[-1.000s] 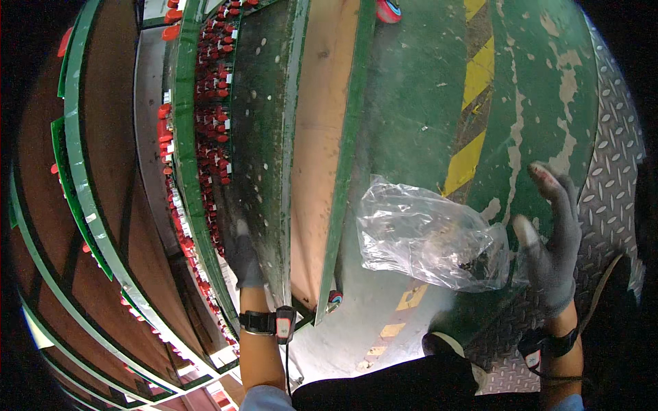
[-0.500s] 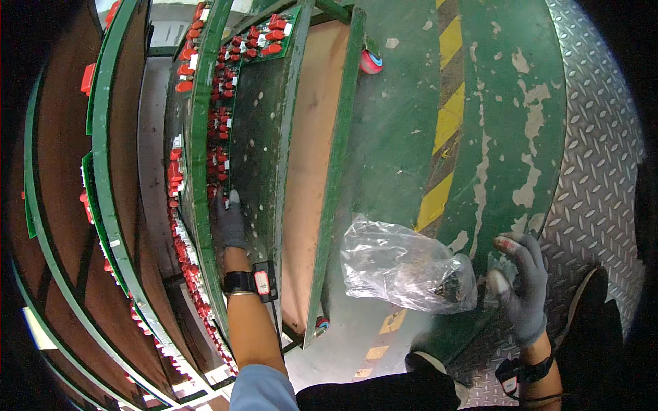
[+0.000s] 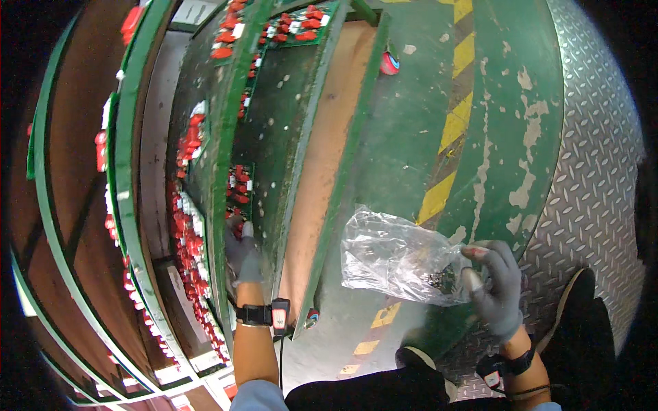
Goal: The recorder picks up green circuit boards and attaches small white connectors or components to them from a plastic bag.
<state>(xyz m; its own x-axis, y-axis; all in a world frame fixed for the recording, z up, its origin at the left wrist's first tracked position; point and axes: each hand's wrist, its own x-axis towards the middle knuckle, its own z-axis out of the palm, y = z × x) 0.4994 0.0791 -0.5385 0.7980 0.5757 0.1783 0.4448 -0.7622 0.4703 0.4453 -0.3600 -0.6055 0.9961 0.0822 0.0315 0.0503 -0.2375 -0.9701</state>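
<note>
My left hand [image 3: 242, 252], in a grey glove, reaches into a green shelf rack [image 3: 233, 137] and touches a circuit board with red parts [image 3: 240, 195]; whether the fingers grip anything is hidden. My right hand [image 3: 495, 286], also gloved, pinches the edge of a crumpled clear plastic bag [image 3: 397, 257] with small dark pieces in its bottom corner. The bag hangs over the green floor, to the right of the rack. A black band with a small device [image 3: 267, 315] sits on my left wrist.
Several rows of red components [image 3: 188, 233] line the rack's lower shelves. The green floor carries a yellow-and-black striped line [image 3: 449, 133]. Grey tread plate [image 3: 596, 178] lies to the right. My dark shoes [image 3: 582, 288] stand at the bottom right.
My left hand has pushed deeper into the shelf, up to the red-part board. My right hand has closed on the bag's edge after being spread open beside it.
</note>
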